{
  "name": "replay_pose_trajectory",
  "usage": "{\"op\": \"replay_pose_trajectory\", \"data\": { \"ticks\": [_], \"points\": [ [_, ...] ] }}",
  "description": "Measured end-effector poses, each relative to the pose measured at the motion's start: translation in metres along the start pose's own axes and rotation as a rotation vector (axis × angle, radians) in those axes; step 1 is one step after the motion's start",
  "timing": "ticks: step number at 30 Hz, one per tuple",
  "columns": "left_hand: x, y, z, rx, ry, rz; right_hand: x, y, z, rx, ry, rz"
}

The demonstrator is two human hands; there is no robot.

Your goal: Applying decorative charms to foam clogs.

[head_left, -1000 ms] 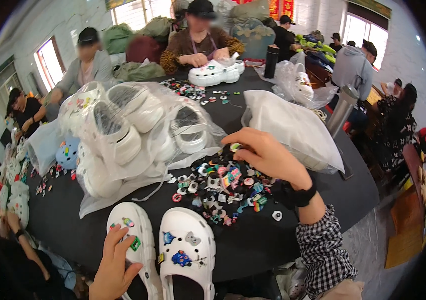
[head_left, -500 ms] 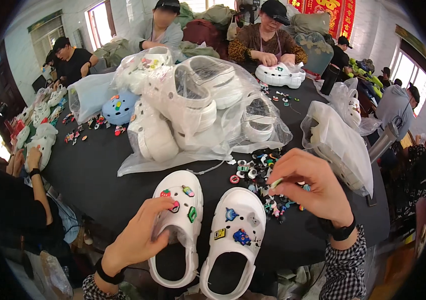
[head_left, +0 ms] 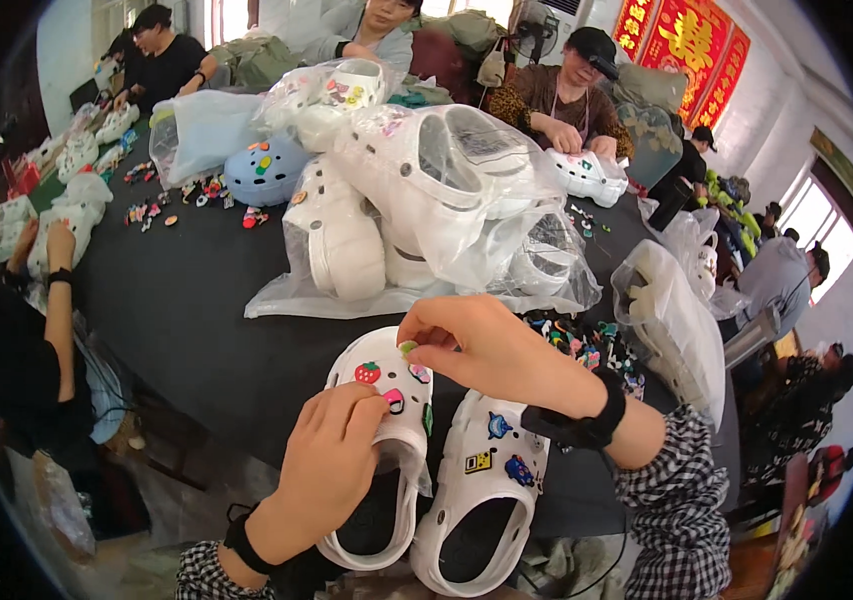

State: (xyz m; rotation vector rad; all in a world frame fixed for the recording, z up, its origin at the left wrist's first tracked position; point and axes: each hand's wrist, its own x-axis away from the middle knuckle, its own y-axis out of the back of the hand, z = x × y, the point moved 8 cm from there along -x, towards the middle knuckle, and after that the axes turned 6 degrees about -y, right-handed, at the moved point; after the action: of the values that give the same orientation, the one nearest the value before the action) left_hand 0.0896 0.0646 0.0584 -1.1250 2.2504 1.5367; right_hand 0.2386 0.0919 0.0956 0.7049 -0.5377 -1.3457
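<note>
Two white clogs lie side by side at the table's near edge. My left hand grips the left clog over its top, next to a strawberry charm. My right hand reaches across it and pinches a small green charm against the clog's toe. The right clog lies untouched beside it and carries a few coloured charms. A black band sits on each of my wrists.
A heap of loose coloured charms lies right of my right hand. Clear bags of white clogs fill the middle of the black table. Another bag sits at right. Several people work around the table.
My right hand left the charm heap and came left onto the left clog with a charm. My left hand moved from the clog's side to gripping its top.
</note>
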Motion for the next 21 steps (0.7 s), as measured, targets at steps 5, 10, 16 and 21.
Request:
{"op": "replay_pose_trajectory", "data": {
  "ticks": [5,10,16,21],
  "points": [
    [0.007,0.004,0.009,0.127,0.045,-0.088,-0.012,-0.022,-0.014,-0.127,-0.082,0.060],
    [0.015,0.004,0.017,0.250,0.113,-0.142,-0.017,-0.025,-0.018,-0.128,-0.107,0.091],
    [0.017,0.002,0.017,0.170,0.128,-0.190,-0.023,-0.032,-0.022,-0.172,-0.215,0.233],
    [0.018,0.000,0.016,0.079,0.130,-0.186,-0.032,-0.037,-0.008,-0.034,-0.141,0.319]
  ]
}}
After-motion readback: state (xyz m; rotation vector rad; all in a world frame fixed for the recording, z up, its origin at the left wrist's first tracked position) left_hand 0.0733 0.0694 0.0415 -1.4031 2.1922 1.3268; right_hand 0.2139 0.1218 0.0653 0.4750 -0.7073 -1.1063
